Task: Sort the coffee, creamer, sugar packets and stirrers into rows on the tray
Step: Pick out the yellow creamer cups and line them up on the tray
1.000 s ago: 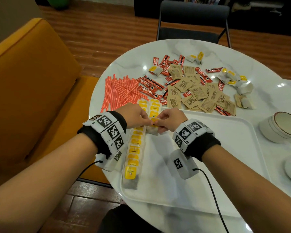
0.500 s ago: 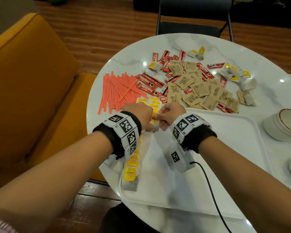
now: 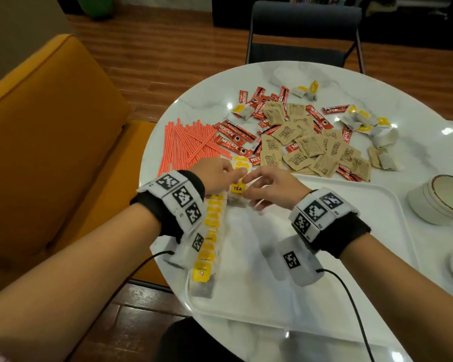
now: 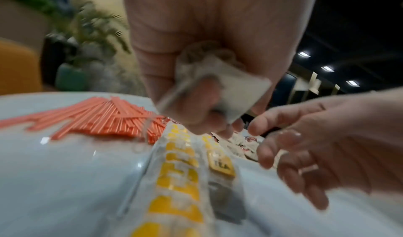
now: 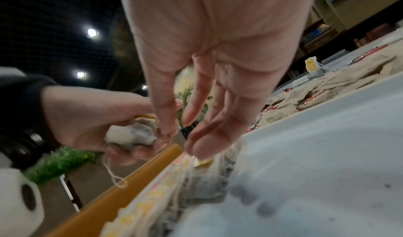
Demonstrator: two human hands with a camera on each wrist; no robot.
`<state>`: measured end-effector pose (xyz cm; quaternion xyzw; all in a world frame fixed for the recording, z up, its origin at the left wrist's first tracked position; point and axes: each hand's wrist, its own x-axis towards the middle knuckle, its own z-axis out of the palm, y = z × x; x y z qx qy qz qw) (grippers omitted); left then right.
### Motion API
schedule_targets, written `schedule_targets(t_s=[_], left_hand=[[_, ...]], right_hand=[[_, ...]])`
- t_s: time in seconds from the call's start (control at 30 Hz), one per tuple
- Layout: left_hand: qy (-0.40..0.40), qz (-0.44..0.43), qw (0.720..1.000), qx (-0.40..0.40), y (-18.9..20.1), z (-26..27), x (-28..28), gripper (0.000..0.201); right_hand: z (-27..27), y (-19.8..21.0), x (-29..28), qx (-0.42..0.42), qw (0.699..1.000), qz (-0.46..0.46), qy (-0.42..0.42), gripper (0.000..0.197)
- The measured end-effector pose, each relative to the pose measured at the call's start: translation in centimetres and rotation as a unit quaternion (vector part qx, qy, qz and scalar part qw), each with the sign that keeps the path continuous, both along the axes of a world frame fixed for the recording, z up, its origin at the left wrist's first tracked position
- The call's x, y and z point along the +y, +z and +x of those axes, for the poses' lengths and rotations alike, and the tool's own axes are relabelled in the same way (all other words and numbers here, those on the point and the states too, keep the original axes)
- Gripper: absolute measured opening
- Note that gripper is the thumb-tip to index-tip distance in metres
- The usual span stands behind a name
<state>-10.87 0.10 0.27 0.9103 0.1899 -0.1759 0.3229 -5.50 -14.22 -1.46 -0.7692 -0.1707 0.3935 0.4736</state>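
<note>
My left hand (image 3: 226,176) grips a crumpled tea bag (image 4: 220,83) in its curled fingers, string dangling, over the tray's far left corner. My right hand (image 3: 256,188) hovers beside it with fingers spread and holds nothing. Just below both hands a tea bag with a yellow TEA tag (image 3: 237,189) lies on the white tray (image 3: 351,257). A row of yellow-tagged tea bags (image 3: 209,236) runs along the tray's left edge. Orange stirrers (image 3: 191,145), red coffee sticks (image 3: 234,131) and brown sugar packets (image 3: 311,148) lie heaped on the table beyond.
More loose tea bags (image 3: 361,120) lie at the back right of the round marble table (image 3: 416,158). Stacked saucers (image 3: 439,202) stand right of the tray. A yellow sofa (image 3: 50,126) is at the left, a dark chair (image 3: 304,35) behind the table.
Both hands were pinched together over one tea bag. Now that bag lies on the tray, the right hand has let go and spread its fingers, and the hands have drawn slightly apart.
</note>
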Motion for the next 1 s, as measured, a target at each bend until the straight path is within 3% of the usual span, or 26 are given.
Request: schedule_targets(t_s=[0.1,0.2,0.37,0.6,0.67,0.8,1.0], left_hand=[[0.13,-0.225,0.965,0.024,0.8,-0.7,-0.4,0.036],[0.196,-0.357,0.912,0.039,1.7,-1.7,-1.3,0.025],[0.257,-0.464,0.848,0.02,2.2,-2.9,-1.8,0.021],[0.293,-0.509,0.809,0.009,1.6,-3.6,-2.0,0.028],[0.287,-0.503,0.815,0.021,1.6,-3.8,-2.0,0.029],[0.273,-0.432,0.859,0.03,1.3,-4.1,-1.7,0.028],[0.222,-0.323,0.92,-0.011,0.9,-4.6,-1.1,0.023]], right_hand=[[-1.4,1.1,0.0,0.107,0.993,0.057,-0.005,0.025],[-2.2,1.3,0.3,0.117,0.989,0.082,-0.029,0.029],[-2.6,1.3,-0.3,0.04,0.997,0.062,-0.004,0.035],[-3.0,1.0,-0.7,-0.006,0.998,0.063,-0.03,0.035],[-3.0,0.7,-0.6,-0.027,0.995,0.077,-0.057,0.025],[-2.6,0.7,-1.0,-0.052,0.994,0.071,-0.07,0.009],[-2.1,1.7,-1.9,-0.056,0.998,0.014,0.025,0.004]])
